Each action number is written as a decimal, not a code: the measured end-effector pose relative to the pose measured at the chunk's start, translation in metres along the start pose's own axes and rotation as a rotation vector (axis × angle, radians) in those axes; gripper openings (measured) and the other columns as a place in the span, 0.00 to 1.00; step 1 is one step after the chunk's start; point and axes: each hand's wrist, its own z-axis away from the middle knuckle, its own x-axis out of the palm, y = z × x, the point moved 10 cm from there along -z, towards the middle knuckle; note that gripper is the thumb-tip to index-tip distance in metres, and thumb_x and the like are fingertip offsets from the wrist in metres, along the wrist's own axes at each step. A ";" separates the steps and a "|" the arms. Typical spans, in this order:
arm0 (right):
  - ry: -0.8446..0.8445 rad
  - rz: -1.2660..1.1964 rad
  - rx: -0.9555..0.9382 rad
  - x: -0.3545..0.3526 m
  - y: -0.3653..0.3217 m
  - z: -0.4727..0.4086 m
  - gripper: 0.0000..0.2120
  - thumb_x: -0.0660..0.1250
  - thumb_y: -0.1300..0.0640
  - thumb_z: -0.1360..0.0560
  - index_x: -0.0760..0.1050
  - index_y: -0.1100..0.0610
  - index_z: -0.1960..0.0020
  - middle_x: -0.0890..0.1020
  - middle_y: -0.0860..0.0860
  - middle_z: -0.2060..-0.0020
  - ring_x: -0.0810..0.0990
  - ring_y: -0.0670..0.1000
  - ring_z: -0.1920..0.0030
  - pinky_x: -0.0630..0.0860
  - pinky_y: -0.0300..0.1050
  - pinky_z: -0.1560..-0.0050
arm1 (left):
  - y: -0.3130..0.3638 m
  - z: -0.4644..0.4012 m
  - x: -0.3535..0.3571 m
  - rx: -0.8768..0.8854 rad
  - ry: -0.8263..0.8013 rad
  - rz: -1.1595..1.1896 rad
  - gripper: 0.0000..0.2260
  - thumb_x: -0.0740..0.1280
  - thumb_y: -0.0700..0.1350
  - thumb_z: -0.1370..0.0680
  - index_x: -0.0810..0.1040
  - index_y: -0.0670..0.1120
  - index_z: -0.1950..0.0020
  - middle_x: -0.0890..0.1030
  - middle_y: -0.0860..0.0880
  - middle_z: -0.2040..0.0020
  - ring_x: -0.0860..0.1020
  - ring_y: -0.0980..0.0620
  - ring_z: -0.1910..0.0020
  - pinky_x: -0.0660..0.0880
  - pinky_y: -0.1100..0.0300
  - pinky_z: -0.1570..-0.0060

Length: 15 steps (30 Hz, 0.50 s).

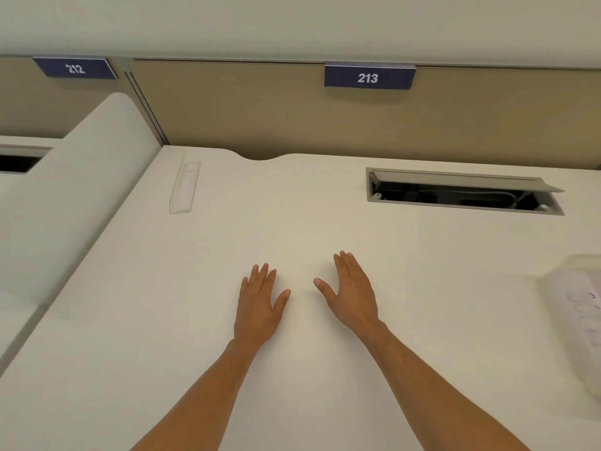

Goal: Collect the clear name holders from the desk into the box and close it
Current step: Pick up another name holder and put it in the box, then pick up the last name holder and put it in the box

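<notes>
1. Resting flat on the desk (325, 369), the left hand (258, 307) and the right hand (353, 296) lie side by side near its middle, palms down, fingers spread; both are released and grasp nothing.
2. One clear name holder (184, 187) lies on the desk's far left, close to the back edge and near the side divider (81, 196), well apart from both hands.
3. From the hands it sits ahead and to the left. Its long axis runs roughly front to back, leaning slightly, so its near short end faces the person.
4. The left hand is the nearer one, so I judge a forward-left reach with it is the natural move, fingers closing across the holder's narrow width.
5. A translucent container (575, 307), probably the box, shows at the right edge, blurred and partly cut off; whether it is open I cannot tell.
6. It lies on the opposite side from the holder, nearer the right hand, so the carry would cross the desk.
</notes>
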 end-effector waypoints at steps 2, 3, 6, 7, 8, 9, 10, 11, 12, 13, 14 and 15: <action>0.002 0.022 -0.018 0.011 -0.016 -0.016 0.37 0.52 0.34 0.22 0.53 0.56 0.21 0.54 0.50 0.21 0.47 0.47 0.21 0.47 0.44 0.24 | -0.020 -0.012 -0.008 -0.009 0.006 -0.018 0.27 0.58 0.57 0.18 0.63 0.44 0.23 0.59 0.48 0.21 0.50 0.51 0.21 0.43 0.54 0.23; 0.005 0.033 -0.025 0.015 -0.023 -0.023 0.37 0.52 0.34 0.22 0.54 0.56 0.21 0.54 0.50 0.21 0.47 0.47 0.21 0.46 0.44 0.24 | -0.029 -0.018 -0.013 -0.012 0.014 -0.024 0.27 0.58 0.57 0.18 0.64 0.44 0.24 0.59 0.47 0.21 0.50 0.50 0.21 0.43 0.54 0.23; 0.005 0.061 -0.042 0.030 -0.038 -0.045 0.37 0.51 0.34 0.21 0.54 0.57 0.22 0.54 0.51 0.21 0.47 0.48 0.21 0.44 0.45 0.24 | -0.052 -0.037 -0.025 -0.018 0.036 -0.033 0.26 0.60 0.56 0.19 0.65 0.43 0.24 0.60 0.47 0.21 0.51 0.49 0.21 0.42 0.54 0.24; 0.000 0.071 -0.045 0.035 -0.042 -0.051 0.37 0.51 0.34 0.21 0.54 0.57 0.22 0.54 0.51 0.21 0.47 0.49 0.21 0.43 0.45 0.24 | -0.059 -0.044 -0.028 -0.016 0.042 -0.042 0.26 0.60 0.56 0.19 0.66 0.43 0.25 0.61 0.46 0.21 0.51 0.49 0.21 0.43 0.54 0.24; -0.005 0.082 -0.047 0.041 -0.044 -0.057 0.37 0.50 0.34 0.21 0.53 0.57 0.21 0.54 0.51 0.21 0.47 0.49 0.21 0.42 0.45 0.24 | -0.065 -0.051 -0.032 -0.014 0.049 -0.051 0.26 0.61 0.55 0.19 0.67 0.42 0.25 0.61 0.45 0.22 0.52 0.48 0.21 0.43 0.53 0.24; -0.009 0.092 -0.048 0.046 -0.047 -0.063 0.36 0.50 0.34 0.21 0.53 0.57 0.21 0.54 0.51 0.21 0.46 0.49 0.21 0.42 0.45 0.24 | -0.072 -0.058 -0.036 -0.012 0.055 -0.060 0.26 0.61 0.55 0.19 0.67 0.42 0.26 0.62 0.45 0.22 0.52 0.47 0.21 0.44 0.53 0.24; -0.012 0.104 -0.049 0.051 -0.048 -0.069 0.36 0.49 0.34 0.21 0.53 0.56 0.21 0.54 0.51 0.21 0.46 0.49 0.21 0.41 0.45 0.23 | -0.078 -0.065 -0.040 -0.010 0.064 -0.067 0.25 0.62 0.55 0.19 0.68 0.41 0.26 0.62 0.44 0.22 0.53 0.46 0.21 0.45 0.52 0.24; -0.013 0.118 -0.052 0.055 -0.051 -0.073 0.36 0.48 0.34 0.21 0.53 0.56 0.21 0.53 0.51 0.21 0.46 0.49 0.21 0.41 0.46 0.23 | -0.084 -0.072 -0.044 -0.008 0.075 -0.075 0.25 0.61 0.55 0.19 0.69 0.41 0.27 0.62 0.43 0.22 0.53 0.45 0.21 0.46 0.51 0.23; -0.013 0.136 -0.055 0.060 -0.052 -0.077 0.36 0.47 0.34 0.21 0.53 0.56 0.21 0.53 0.50 0.21 0.46 0.48 0.21 0.40 0.47 0.23 | -0.090 -0.080 -0.049 -0.009 0.086 -0.085 0.26 0.60 0.56 0.19 0.69 0.41 0.27 0.63 0.43 0.22 0.53 0.45 0.21 0.47 0.50 0.23; -0.012 0.156 -0.060 0.063 -0.054 -0.080 0.36 0.45 0.34 0.21 0.53 0.55 0.21 0.53 0.50 0.21 0.45 0.48 0.21 0.39 0.47 0.23 | -0.095 -0.087 -0.055 -0.011 0.099 -0.097 0.27 0.59 0.57 0.20 0.69 0.41 0.27 0.62 0.43 0.22 0.53 0.45 0.21 0.47 0.50 0.23; -0.011 0.176 -0.065 0.067 -0.056 -0.082 0.36 0.44 0.34 0.21 0.52 0.55 0.21 0.53 0.49 0.21 0.45 0.48 0.21 0.38 0.48 0.23 | -0.100 -0.095 -0.061 -0.013 0.113 -0.109 0.27 0.58 0.58 0.20 0.70 0.41 0.28 0.62 0.42 0.22 0.53 0.45 0.21 0.47 0.50 0.23; -0.008 0.193 -0.070 0.070 -0.058 -0.084 0.36 0.42 0.33 0.21 0.52 0.55 0.21 0.53 0.49 0.21 0.45 0.48 0.21 0.37 0.50 0.23 | -0.104 -0.103 -0.067 -0.012 0.134 -0.121 0.28 0.57 0.58 0.20 0.70 0.40 0.28 0.62 0.42 0.22 0.53 0.44 0.21 0.48 0.49 0.23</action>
